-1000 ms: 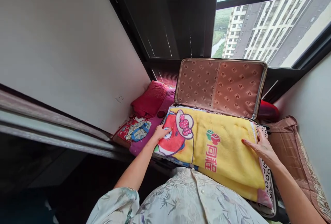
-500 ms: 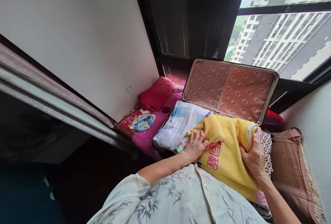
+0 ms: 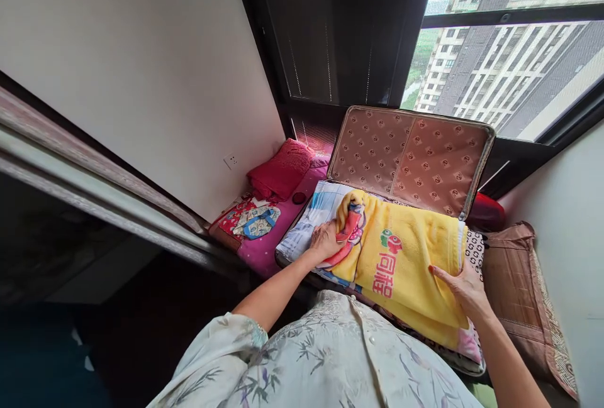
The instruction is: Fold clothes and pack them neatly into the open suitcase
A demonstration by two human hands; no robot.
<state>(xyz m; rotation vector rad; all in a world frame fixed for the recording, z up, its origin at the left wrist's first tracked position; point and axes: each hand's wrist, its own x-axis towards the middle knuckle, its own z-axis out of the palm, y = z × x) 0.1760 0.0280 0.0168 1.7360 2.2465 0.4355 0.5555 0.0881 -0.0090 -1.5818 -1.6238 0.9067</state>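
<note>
A yellow blanket (image 3: 415, 251) with pink lettering and a red-and-green emblem lies folded over the clothes in an open suitcase (image 3: 477, 367). My left hand (image 3: 327, 241) is closed on its left part, where a bunched fold shows a red and purple printed figure. At the blanket's right edge rests my right hand (image 3: 465, 285), thumb and fingers spread apart against the cloth. Under the blanket, a white and blue checked cloth (image 3: 302, 222) shows at the left and a black-and-cream patterned cloth (image 3: 474, 246) at the right.
The suitcase lid (image 3: 406, 156) leans back toward the window. Left of the case are a red pillow (image 3: 280, 169) and a blue-trimmed patterned cloth (image 3: 258, 222) on a pink sheet (image 3: 259, 257). A brown cushion (image 3: 514, 282) is at the right, beside the wall.
My left hand has moved left with the blanket's fold, spreading it and uncovering the printed figure and emblem. My right hand has loosened from the bunched right edge, which now lies flatter.
</note>
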